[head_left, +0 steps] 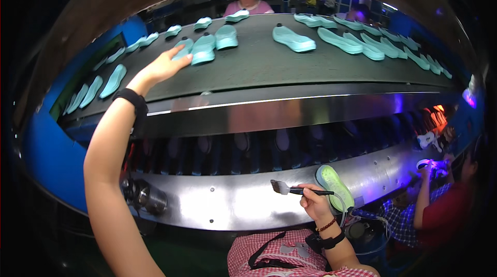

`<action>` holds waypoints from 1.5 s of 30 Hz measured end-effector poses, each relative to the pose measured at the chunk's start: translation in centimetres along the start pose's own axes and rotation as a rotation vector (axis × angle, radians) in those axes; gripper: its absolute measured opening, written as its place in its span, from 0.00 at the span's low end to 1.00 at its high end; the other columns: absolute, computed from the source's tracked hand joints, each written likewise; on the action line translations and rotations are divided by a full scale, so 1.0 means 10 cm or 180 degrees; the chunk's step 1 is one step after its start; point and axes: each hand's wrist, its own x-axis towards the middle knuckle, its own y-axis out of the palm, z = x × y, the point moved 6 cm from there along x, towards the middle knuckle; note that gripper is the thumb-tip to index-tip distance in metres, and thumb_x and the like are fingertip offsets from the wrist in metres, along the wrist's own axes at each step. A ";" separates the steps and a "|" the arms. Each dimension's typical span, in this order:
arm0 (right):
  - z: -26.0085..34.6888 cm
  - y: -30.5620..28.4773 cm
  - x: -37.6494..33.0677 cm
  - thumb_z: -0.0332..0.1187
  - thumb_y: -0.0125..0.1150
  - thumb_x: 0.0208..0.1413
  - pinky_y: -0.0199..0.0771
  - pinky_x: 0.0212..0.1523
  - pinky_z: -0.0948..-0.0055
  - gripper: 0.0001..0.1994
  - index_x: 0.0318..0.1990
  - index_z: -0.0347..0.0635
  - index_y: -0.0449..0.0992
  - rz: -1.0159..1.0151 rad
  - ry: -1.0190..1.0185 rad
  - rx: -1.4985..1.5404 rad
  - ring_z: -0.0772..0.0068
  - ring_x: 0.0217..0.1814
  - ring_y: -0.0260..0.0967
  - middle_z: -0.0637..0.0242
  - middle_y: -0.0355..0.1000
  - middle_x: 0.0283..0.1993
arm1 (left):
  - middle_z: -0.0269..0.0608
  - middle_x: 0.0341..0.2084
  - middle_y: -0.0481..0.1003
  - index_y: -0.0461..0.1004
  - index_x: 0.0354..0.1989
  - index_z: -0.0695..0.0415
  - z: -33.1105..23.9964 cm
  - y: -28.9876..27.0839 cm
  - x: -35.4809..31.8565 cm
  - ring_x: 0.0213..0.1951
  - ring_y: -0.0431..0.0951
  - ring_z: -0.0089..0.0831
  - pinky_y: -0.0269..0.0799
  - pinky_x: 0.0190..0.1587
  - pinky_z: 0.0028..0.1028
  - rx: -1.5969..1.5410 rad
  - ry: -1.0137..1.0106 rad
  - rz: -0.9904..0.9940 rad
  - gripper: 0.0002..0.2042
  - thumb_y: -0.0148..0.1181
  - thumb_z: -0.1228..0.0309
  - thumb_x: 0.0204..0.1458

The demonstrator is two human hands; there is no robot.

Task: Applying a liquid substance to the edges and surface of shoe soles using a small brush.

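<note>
head view: left grip [164,67] spread on teal sole [182,49]; right grip [314,203] around brush [290,189]

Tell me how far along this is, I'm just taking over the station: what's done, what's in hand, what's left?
Done: can't tell; no sole shows visible brushwork. In hand: the left hand reaches onto the belt and touches a teal sole; the right hand holds a brush and a green sole. Left: many teal soles lie along the belt, untouched.
</note>
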 end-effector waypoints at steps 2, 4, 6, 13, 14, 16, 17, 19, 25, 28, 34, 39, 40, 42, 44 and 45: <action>-0.01 0.01 0.04 0.27 0.54 0.52 0.63 0.21 0.83 0.11 0.41 0.32 0.71 -0.0034 -0.0031 0.0135 0.79 0.19 0.62 0.59 0.72 0.32 | 0.60 0.57 0.54 0.59 0.58 0.54 0.03 0.13 0.35 0.60 0.53 0.50 0.47 0.61 0.40 0.0446 -0.0005 -0.0101 0.38 0.47 0.38 0.44; -0.06 -0.13 0.09 0.25 0.49 0.52 0.62 0.21 0.82 0.09 0.40 0.32 0.71 -0.0157 -0.0032 0.0299 0.78 0.19 0.62 0.54 0.73 0.37 | 0.60 0.52 0.61 0.64 0.53 0.63 -0.01 0.26 0.60 0.56 0.60 0.49 0.54 0.58 0.36 0.0736 -0.0153 0.0322 0.40 0.47 0.37 0.43; -0.11 -0.29 0.13 0.26 0.50 0.52 0.62 0.21 0.81 0.09 0.40 0.32 0.72 -0.0223 -0.0014 0.0591 0.77 0.19 0.62 0.55 0.73 0.37 | 0.59 0.49 0.66 0.66 0.48 0.70 0.20 0.43 0.88 0.53 0.65 0.48 0.59 0.54 0.35 0.1025 -0.0168 0.0282 0.41 0.51 0.38 0.41; -0.13 -0.64 0.11 0.28 0.52 0.52 0.64 0.23 0.81 0.11 0.42 0.31 0.71 -0.0644 0.0090 0.0958 0.77 0.21 0.63 0.58 0.72 0.36 | 0.60 0.35 0.72 0.72 0.35 0.69 0.50 0.41 1.33 0.41 0.73 0.49 0.66 0.43 0.35 0.1232 -0.0352 -0.0414 0.32 0.58 0.45 0.38; -0.14 -0.66 0.11 0.27 0.52 0.52 0.64 0.23 0.81 0.11 0.41 0.32 0.71 -0.0630 0.0078 0.0993 0.77 0.20 0.63 0.58 0.72 0.36 | 0.56 0.30 0.74 0.72 0.30 0.68 0.48 0.40 1.35 0.36 0.74 0.44 0.66 0.39 0.33 0.1131 -0.0255 -0.0583 0.31 0.61 0.45 0.35; -0.17 -0.73 0.08 0.27 0.52 0.52 0.64 0.23 0.81 0.11 0.41 0.32 0.71 -0.0633 0.0048 0.1046 0.77 0.20 0.63 0.58 0.72 0.36 | 0.53 0.28 0.74 0.72 0.28 0.67 0.27 0.45 1.33 0.33 0.74 0.41 0.66 0.38 0.32 0.0910 -0.0272 -0.0345 0.30 0.62 0.45 0.35; -0.18 -0.76 0.07 0.27 0.52 0.52 0.64 0.23 0.81 0.11 0.41 0.32 0.72 -0.0614 0.0051 0.1083 0.77 0.20 0.63 0.59 0.72 0.35 | 0.50 0.26 0.73 0.72 0.25 0.66 0.20 0.49 1.30 0.31 0.73 0.37 0.66 0.36 0.31 0.0694 -0.0330 -0.0119 0.29 0.63 0.45 0.34; -0.18 -0.76 0.02 0.26 0.50 0.51 0.65 0.20 0.80 0.09 0.38 0.33 0.72 -0.0683 0.0101 0.1119 0.75 0.18 0.65 0.55 0.73 0.36 | 0.43 0.20 0.71 0.70 0.19 0.62 -0.04 0.56 1.24 0.27 0.69 0.29 0.64 0.32 0.29 0.0619 -0.0013 0.0178 0.27 0.63 0.44 0.33; -0.16 -0.65 -0.17 0.26 0.51 0.52 0.63 0.20 0.80 0.08 0.38 0.32 0.72 -0.0726 0.0044 0.0992 0.75 0.19 0.63 0.57 0.73 0.34 | 0.34 0.23 0.72 0.74 0.27 0.60 -1.18 1.07 0.69 0.29 0.68 0.20 0.62 0.32 0.21 -0.0497 0.0828 0.1154 0.15 0.61 0.59 0.45; -0.05 -0.55 -0.25 0.25 0.51 0.52 0.67 0.29 0.79 0.10 0.41 0.32 0.71 -0.0341 -0.0222 0.0825 0.74 0.28 0.66 0.56 0.71 0.39 | 0.46 0.35 0.74 0.72 0.37 0.66 -1.27 0.96 0.49 0.41 0.72 0.30 0.64 0.46 0.29 0.0122 0.0896 0.0841 0.17 0.57 0.63 0.48; 0.31 -0.49 -0.40 0.16 0.54 0.46 0.68 0.42 0.77 0.14 0.43 0.31 0.70 -0.0164 -0.0692 0.0304 0.73 0.37 0.66 0.52 0.69 0.45 | 0.45 0.38 0.70 0.70 0.34 0.62 -0.96 0.66 -0.39 0.45 0.67 0.37 0.59 0.50 0.31 -0.0039 0.1480 -0.0453 0.11 0.56 0.67 0.48; 0.56 -0.47 -0.49 0.19 0.55 0.47 0.66 0.50 0.71 0.12 0.42 0.32 0.71 -0.0166 -0.0926 -0.0158 0.69 0.45 0.68 0.55 0.71 0.42 | 0.38 0.39 0.68 0.64 0.49 0.61 -0.29 0.94 -1.53 0.41 0.69 0.28 0.62 0.50 0.28 -0.4795 0.0436 -0.0915 0.17 0.46 0.65 0.53; 0.57 -0.45 -0.47 0.18 0.55 0.47 0.64 0.53 0.69 0.12 0.41 0.32 0.72 -0.0095 -0.0910 -0.0187 0.65 0.47 0.68 0.54 0.71 0.42 | 0.44 0.36 0.69 0.64 0.46 0.64 -0.23 1.18 -1.76 0.38 0.72 0.31 0.64 0.52 0.39 -0.5251 -0.0902 -0.0888 0.15 0.47 0.70 0.50; 0.62 -0.37 -0.50 0.18 0.55 0.47 0.64 0.53 0.68 0.12 0.41 0.32 0.72 0.0026 -0.0912 -0.0043 0.64 0.47 0.68 0.53 0.71 0.42 | 0.49 0.42 0.69 0.59 0.50 0.66 0.11 1.55 -2.08 0.42 0.72 0.39 0.65 0.52 0.45 -0.5489 -0.0185 0.0417 0.21 0.50 0.73 0.46; 0.64 -0.30 -0.50 0.18 0.54 0.47 0.64 0.53 0.68 0.11 0.40 0.32 0.72 0.0197 -0.0996 0.0068 0.63 0.47 0.68 0.52 0.71 0.42 | 0.51 0.48 0.65 0.52 0.58 0.63 0.19 1.94 -2.50 0.50 0.67 0.45 0.63 0.52 0.49 -0.5341 -0.0290 -0.0266 0.29 0.50 0.60 0.49; 0.59 -0.23 -0.46 0.18 0.54 0.47 0.64 0.53 0.68 0.11 0.40 0.32 0.72 0.0177 -0.0936 0.0069 0.63 0.47 0.68 0.52 0.71 0.42 | 0.51 0.49 0.63 0.51 0.59 0.60 -0.32 2.02 -2.62 0.50 0.65 0.50 0.61 0.51 0.54 -0.5767 0.0442 0.1005 0.34 0.47 0.49 0.49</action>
